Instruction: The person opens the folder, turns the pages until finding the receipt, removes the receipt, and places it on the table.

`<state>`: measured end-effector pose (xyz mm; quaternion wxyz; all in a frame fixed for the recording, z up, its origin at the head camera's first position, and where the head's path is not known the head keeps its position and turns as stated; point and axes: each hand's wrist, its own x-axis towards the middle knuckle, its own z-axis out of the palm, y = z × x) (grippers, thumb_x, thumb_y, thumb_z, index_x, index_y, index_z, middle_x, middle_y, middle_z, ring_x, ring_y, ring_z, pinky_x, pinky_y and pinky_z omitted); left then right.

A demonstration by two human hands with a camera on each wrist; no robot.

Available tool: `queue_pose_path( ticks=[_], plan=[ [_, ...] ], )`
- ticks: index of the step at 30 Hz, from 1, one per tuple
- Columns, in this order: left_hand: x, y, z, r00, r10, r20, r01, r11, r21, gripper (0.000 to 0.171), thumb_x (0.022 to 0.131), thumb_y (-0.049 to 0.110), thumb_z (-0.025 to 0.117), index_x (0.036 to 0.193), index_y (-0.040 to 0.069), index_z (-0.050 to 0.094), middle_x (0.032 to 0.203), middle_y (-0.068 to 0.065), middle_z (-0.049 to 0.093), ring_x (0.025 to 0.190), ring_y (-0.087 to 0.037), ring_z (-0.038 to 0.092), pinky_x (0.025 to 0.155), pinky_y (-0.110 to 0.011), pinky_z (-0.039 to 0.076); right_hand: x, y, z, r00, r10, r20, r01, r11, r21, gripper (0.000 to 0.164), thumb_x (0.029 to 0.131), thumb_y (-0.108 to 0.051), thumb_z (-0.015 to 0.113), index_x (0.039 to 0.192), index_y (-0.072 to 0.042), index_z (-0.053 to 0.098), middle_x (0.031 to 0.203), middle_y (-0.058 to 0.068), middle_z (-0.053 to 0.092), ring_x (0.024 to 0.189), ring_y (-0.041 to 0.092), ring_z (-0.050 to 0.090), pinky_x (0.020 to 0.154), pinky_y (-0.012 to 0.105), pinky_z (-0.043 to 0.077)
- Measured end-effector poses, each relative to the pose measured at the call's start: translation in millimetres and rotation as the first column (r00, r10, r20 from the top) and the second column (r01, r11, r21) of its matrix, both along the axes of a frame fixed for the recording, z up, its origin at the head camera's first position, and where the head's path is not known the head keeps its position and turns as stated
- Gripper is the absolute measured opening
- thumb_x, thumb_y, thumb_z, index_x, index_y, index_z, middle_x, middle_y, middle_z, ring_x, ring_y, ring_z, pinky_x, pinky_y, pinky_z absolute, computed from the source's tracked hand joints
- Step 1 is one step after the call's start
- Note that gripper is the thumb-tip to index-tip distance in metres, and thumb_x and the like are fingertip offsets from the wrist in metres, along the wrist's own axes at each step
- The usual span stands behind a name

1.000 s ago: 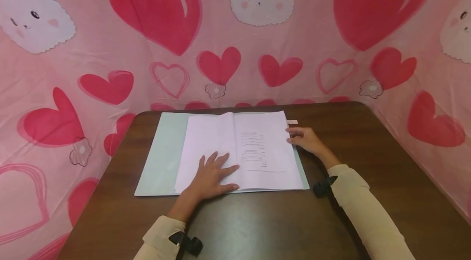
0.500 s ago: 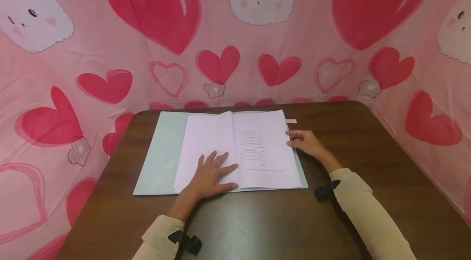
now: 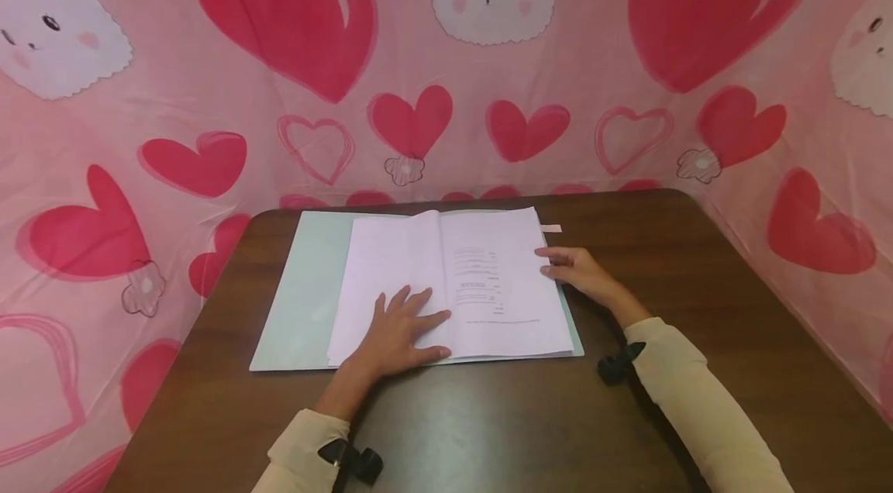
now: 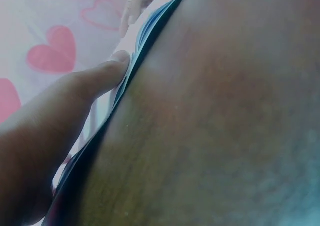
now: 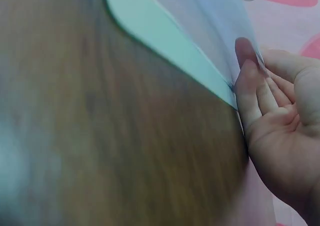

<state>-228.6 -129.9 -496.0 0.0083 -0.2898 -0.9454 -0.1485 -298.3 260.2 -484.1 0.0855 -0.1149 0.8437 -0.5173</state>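
Note:
A pale green folder (image 3: 300, 291) lies spread on the table with white sheets inside. The left-hand page (image 3: 391, 253) looks blank; the right-hand page (image 3: 516, 268) carries a few lines of small print. My left hand (image 3: 398, 334) rests on the left-hand page with fingers spread, its thumb (image 4: 112, 73) near the lower edge by the fold. At the right edge of the printed page, my right hand (image 3: 579, 274) pinches the sheet. In the right wrist view, one fingertip (image 5: 245, 51) shows through the thin paper while another finger lies on its other side.
A small pale tab (image 3: 551, 229) sticks out from the folder's upper right side. The dark brown wooden table (image 3: 446, 431) extends around the folder. Behind it hangs a pink cloth (image 3: 474, 74) with hearts and rabbit faces.
The right hand has slid slightly down along the page edge, and its upper fingertip now reaches a little further over the sheet. The left hand stays on the left-hand page.

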Motion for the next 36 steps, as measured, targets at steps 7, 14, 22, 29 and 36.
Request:
queue_pose_path(
  ticks=[7,14,22,29,36],
  plan=[
    [-0.5,-0.8,3.6,1.000,0.013,0.019,-0.013,1.000,-0.002,0.071,0.083,0.075,0.057,0.145,0.041,0.053,0.166,-0.002,0.039,0.157,-0.038,0.025,0.121,-0.075,0.012,-6.1,-4.4,4.1,0.998,-0.048,0.030,0.052,0.992,-0.117,0.050,0.100,-0.020,0.065,0.145,0.000,0.054,0.141,0.026,0.060,0.094,0.007,0.070,0.087,0.017,0.058],
    [-1.0,0.9,6.8,1.000,0.016,0.020,-0.015,1.000,-0.010,0.071,0.082,0.075,0.059,0.144,0.041,0.054,0.165,-0.002,0.040,0.157,-0.038,0.025,0.121,-0.075,0.011,-5.1,-7.7,15.1,0.997,-0.056,0.049,0.065,0.981,-0.185,0.053,0.100,-0.019,0.065,0.148,0.000,0.050,0.142,0.027,0.058,0.094,0.005,0.071,0.087,0.020,0.059],
    [-2.5,1.3,11.2,1.000,0.011,0.000,-0.011,1.000,-0.004,0.067,0.082,0.073,0.062,0.140,0.040,0.060,0.162,-0.004,0.045,0.154,-0.040,0.031,0.119,-0.076,0.016,-7.9,-17.6,27.3,1.000,-0.028,0.007,0.029,0.963,-0.267,0.051,0.101,-0.014,0.062,0.147,0.004,0.048,0.133,0.008,0.065,0.093,0.005,0.071,0.085,0.022,0.060],
    [-4.3,2.0,13.3,1.000,0.015,0.014,-0.015,1.000,-0.014,0.067,0.082,0.074,0.062,0.140,0.041,0.061,0.161,-0.005,0.045,0.153,-0.040,0.031,0.119,-0.077,0.016,-9.7,-31.1,43.0,1.000,0.004,0.008,-0.001,0.933,-0.359,0.052,0.101,-0.007,0.060,0.147,0.008,0.044,0.119,-0.014,0.066,0.094,0.005,0.072,0.084,0.022,0.061],
    [-3.8,1.0,15.4,0.999,0.025,0.030,-0.024,1.000,-0.011,0.064,0.084,0.072,0.061,0.139,0.040,0.061,0.161,-0.005,0.045,0.154,-0.040,0.030,0.119,-0.077,0.014,-9.5,-37.8,55.6,0.999,0.031,-0.021,-0.036,0.938,-0.346,0.052,0.101,-0.008,0.060,0.149,0.006,0.044,0.126,-0.011,0.063,0.097,0.006,0.072,0.085,0.023,0.061]
  ],
)
